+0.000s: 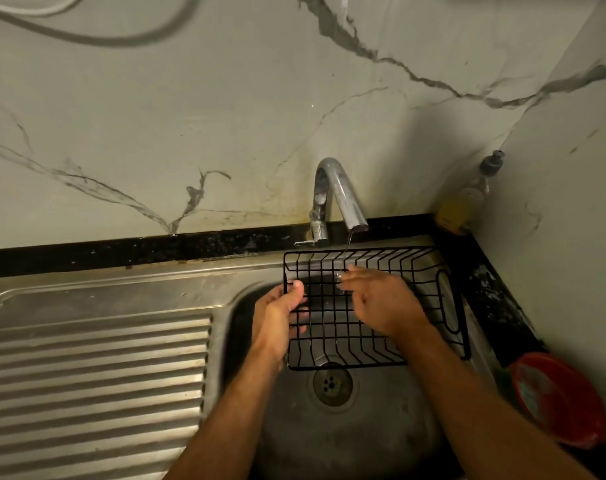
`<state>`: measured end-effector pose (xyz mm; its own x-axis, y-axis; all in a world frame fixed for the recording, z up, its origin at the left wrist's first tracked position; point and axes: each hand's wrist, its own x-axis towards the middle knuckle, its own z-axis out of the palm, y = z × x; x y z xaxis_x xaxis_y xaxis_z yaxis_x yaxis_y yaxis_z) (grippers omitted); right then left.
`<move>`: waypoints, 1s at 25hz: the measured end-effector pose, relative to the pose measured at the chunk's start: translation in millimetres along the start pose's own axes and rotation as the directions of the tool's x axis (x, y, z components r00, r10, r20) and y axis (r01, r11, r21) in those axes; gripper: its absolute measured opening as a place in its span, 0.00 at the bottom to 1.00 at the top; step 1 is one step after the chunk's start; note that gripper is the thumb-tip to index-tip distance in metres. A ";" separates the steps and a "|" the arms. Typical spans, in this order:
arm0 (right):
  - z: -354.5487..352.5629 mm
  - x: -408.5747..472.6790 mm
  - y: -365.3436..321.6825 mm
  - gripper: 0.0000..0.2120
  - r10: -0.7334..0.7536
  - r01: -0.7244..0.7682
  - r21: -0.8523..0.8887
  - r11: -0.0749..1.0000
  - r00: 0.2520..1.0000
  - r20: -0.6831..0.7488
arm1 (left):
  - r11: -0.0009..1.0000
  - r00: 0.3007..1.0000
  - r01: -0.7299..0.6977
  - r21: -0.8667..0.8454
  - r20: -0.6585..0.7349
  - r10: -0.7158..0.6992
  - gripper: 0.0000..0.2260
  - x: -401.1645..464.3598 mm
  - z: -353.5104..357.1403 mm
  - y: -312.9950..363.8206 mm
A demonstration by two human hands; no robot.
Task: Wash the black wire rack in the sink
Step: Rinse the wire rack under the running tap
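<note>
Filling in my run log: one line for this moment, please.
left hand: grips rack edge | right hand: flat on wires | tap: trickling

The left hand (277, 315) is covering the near-left edge of the black wire rack (374, 306), and its fingers are wrapping out of sight behind the wires. The right hand (377, 303) is hiding the mesh beneath it. The frame's edge is cutting off the red container (559, 398), the hose (97, 38) at the top, and the drainboard (93, 372). The soap bottle (464, 202) is blurring in shadow, its label unreadable.
</note>
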<state>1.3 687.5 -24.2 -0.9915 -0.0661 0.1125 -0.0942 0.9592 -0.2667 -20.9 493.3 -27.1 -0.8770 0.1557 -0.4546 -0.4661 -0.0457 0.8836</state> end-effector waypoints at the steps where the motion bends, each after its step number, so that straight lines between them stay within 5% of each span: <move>1: 3.9 -0.3 -13.9 0.20 0.110 -0.108 0.036 0.993 0.993 -0.052 | 1.000 1.000 0.001 0.004 0.013 -0.001 0.12 -2.4 1.9 0.1; 4: 18.3 2.6 -47.9 0.36 0.262 -0.263 0.174 0.949 0.965 0.028 | 0.999 0.999 -0.020 0.025 0.049 0.019 0.17 -6.7 2.6 2.7; 7: 19.2 -4.1 -47.7 0.41 0.070 -0.094 0.079 0.992 0.962 0.265 | 1.000 1.000 -0.005 0.012 0.014 0.005 0.19 -4.3 -7.2 6.9; 9: 15.4 -10.7 -44.7 0.35 -0.034 0.031 0.014 0.999 0.942 0.333 | 1.000 1.000 -0.020 0.005 0.005 0.020 0.25 -3.0 -11.2 7.6; 11: 15.3 -10.3 -49.4 0.23 0.001 -0.011 0.060 0.998 0.987 0.159 | 0.999 0.999 -0.042 0.029 0.022 0.042 0.28 -2.0 -9.6 3.3; 13: 17.7 -5.7 -58.4 0.18 0.219 -0.190 0.362 0.913 0.975 -0.040 | 0.997 0.997 -0.064 0.036 0.037 0.063 0.24 -5.7 -4.1 0.6; 16: 17.0 -3.5 -52.1 0.12 0.332 -0.495 0.698 0.518 0.868 0.369 | 0.995 0.994 -0.101 0.007 0.031 0.100 0.20 -4.9 -5.8 -0.8; 19: 0.0 -6.2 -14.3 0.07 0.240 -0.717 0.566 0.408 0.682 0.691 | 0.995 0.995 -0.102 -0.012 -0.022 0.102 0.14 -0.3 -10.1 3.9; 21: -10.6 -1.8 8.3 0.05 0.463 -0.748 0.493 0.444 0.663 0.588 | 0.995 0.994 -0.090 -0.039 -0.059 0.087 0.12 -0.4 -10.1 5.2; 23: -14.3 3.0 13.0 0.06 0.708 -0.726 0.432 0.535 0.664 0.240 | 0.994 0.992 -0.091 -0.066 -0.090 0.085 0.12 -0.4 -11.3 4.3; 25: -13.1 7.3 -0.6 0.11 0.721 -0.679 0.332 0.655 0.693 -0.003 | 0.992 0.991 -0.093 -0.086 -0.100 0.085 0.13 0.1 -11.7 2.7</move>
<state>-4.7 690.1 -10.7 -0.7551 0.6461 -0.1115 0.5818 0.5819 -0.5683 -23.6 481.6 -26.1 -0.9205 0.0515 -0.3872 -0.3905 -0.1449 0.9091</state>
